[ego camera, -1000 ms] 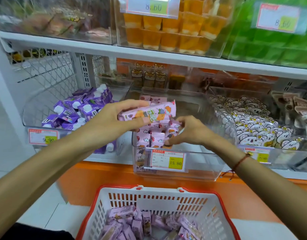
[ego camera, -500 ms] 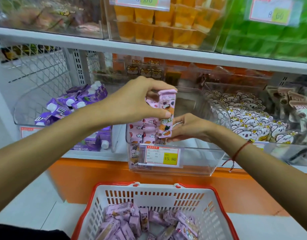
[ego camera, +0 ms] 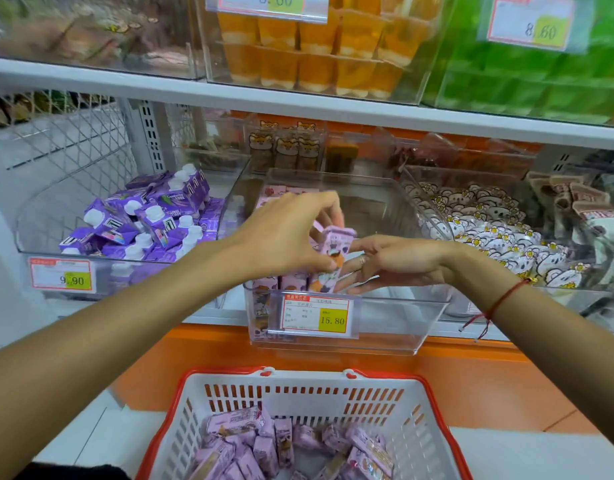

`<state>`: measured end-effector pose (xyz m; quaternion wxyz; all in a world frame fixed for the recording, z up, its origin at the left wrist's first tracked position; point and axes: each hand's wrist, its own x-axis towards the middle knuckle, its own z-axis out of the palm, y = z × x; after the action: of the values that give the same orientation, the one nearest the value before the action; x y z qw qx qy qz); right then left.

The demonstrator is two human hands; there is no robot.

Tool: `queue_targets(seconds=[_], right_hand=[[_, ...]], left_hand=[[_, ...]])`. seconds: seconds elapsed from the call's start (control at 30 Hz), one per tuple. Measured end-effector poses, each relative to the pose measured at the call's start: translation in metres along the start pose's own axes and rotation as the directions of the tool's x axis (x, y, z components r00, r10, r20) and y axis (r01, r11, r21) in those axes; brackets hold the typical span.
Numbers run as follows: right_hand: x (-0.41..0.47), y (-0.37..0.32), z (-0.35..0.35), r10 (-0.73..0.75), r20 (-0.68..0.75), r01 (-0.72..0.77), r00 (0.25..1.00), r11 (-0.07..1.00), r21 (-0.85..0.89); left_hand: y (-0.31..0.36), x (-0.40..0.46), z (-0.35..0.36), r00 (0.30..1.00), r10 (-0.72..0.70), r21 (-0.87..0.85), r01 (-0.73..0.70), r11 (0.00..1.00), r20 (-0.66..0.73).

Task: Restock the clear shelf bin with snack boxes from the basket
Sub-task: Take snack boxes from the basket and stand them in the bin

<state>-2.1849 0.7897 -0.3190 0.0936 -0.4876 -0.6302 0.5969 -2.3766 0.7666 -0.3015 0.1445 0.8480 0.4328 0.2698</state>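
Observation:
A clear shelf bin (ego camera: 395,327) with a 15.80 price tag sits at the middle of the lower shelf. Pink snack boxes stand in a row (ego camera: 284,282) at its left front. My left hand (ego camera: 284,237) pinches one upright pink snack box (ego camera: 335,247) over that row. My right hand (ego camera: 399,261) reaches in from the right, its straight fingers touching the side of the box. Below, a red and white basket (ego camera: 333,396) holds several more pink boxes (ego camera: 281,445).
A bin of purple cartons (ego camera: 149,220) stands to the left and a bin of white cartoon packets (ego camera: 499,237) to the right. The upper shelf (ego camera: 298,105) with orange and green cups overhangs. An orange ledge (ego camera: 471,382) runs below the bins.
My left hand has lowered the pink box further into the bin against the row. My right hand's fingers have straightened beside the box. The view has tilted slightly.

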Motion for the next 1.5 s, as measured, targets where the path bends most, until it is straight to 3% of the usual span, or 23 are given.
queue_targets(seconds=[0.07,0.13,0.23,0.3,0.37,0.5,0.6,0.7,0.87,0.97,1.1,1.2,1.27,1.33,1.4,1.43,1.5], right_hand=[[-0.004,-0.003,-0.003,-0.01,0.017,0.011,1.0,1.0,-0.01],[-0.008,-0.006,-0.002,-0.037,0.026,0.039,0.999,0.997,-0.07],[-0.005,-0.007,0.016,-0.105,-0.149,0.065,0.983,0.965,-0.253],[0.002,-0.006,0.031,-0.265,-0.323,0.101,0.909,0.89,-0.445],[0.004,-0.005,0.038,-0.383,-0.391,0.125,0.837,0.829,-0.546],[-0.001,-0.003,0.04,-0.364,-0.371,0.196,0.854,0.886,-0.42],[-0.003,0.001,0.04,-0.38,-0.367,0.2,0.849,0.874,-0.443],[-0.005,0.003,0.044,-0.41,-0.369,0.213,0.834,0.856,-0.47],[-0.005,0.002,0.046,-0.455,-0.306,0.253,0.836,0.815,-0.521],[-0.009,0.0,0.04,-0.44,-0.317,0.297,0.84,0.862,-0.41],[-0.026,0.0,0.022,-0.49,-0.439,0.419,0.753,0.872,-0.255],[-0.034,0.004,0.008,-0.383,-0.543,0.512,0.747,0.852,0.104],[-0.038,0.006,0.005,-0.314,-0.54,0.544,0.781,0.766,0.341],[-0.041,0.008,0.004,-0.264,-0.509,0.52,0.819,0.717,0.465],[-0.043,0.012,0.003,-0.241,-0.489,0.442,0.838,0.826,0.349],[-0.044,0.013,0.0,-0.257,-0.506,0.385,0.823,0.908,0.166],[-0.046,0.012,-0.003,-0.339,-0.511,0.283,0.79,0.941,-0.186]], left_hand=[[-0.009,-0.006,0.007,1.0,-0.005,0.252,0.008,0.968,-0.012],[-0.017,-0.012,0.012,1.0,0.006,0.367,-0.001,0.93,-0.013],[-0.028,-0.021,0.015,1.0,0.001,0.351,0.006,0.936,-0.02],[-0.031,-0.029,0.017,0.997,0.012,0.346,0.017,0.938,-0.082],[-0.032,-0.038,0.018,0.987,0.034,0.325,0.018,0.946,-0.155],[-0.033,-0.054,0.011,0.985,0.059,0.305,-0.006,0.952,-0.165],[-0.03,-0.057,0.001,0.986,0.115,0.395,-0.058,0.917,-0.123],[-0.029,-0.062,-0.004,0.962,0.198,0.444,-0.095,0.891,-0.19],[-0.029,-0.065,-0.005,0.946,0.144,0.274,-0.062,0.96,-0.29],[-0.023,-0.061,0.001,0.949,0.165,0.213,-0.108,0.971,-0.269],[-0.019,-0.053,0.007,0.959,0.131,0.186,-0.085,0.979,-0.251],[-0.011,-0.04,0.012,0.977,0.065,0.117,-0.041,0.992,-0.201],[-0.006,-0.032,0.015,0.977,0.021,-0.038,-0.03,0.999,-0.213],[-0.004,-0.027,0.013,0.971,-0.023,-0.213,-0.029,0.977,-0.236],[-0.005,-0.022,0.006,0.97,-0.06,-0.322,-0.019,0.947,-0.234],[-0.005,-0.019,0.001,0.974,-0.074,-0.34,-0.004,0.94,-0.215],[-0.002,-0.013,-0.011,0.99,-0.068,-0.292,0.03,0.956,-0.12]])
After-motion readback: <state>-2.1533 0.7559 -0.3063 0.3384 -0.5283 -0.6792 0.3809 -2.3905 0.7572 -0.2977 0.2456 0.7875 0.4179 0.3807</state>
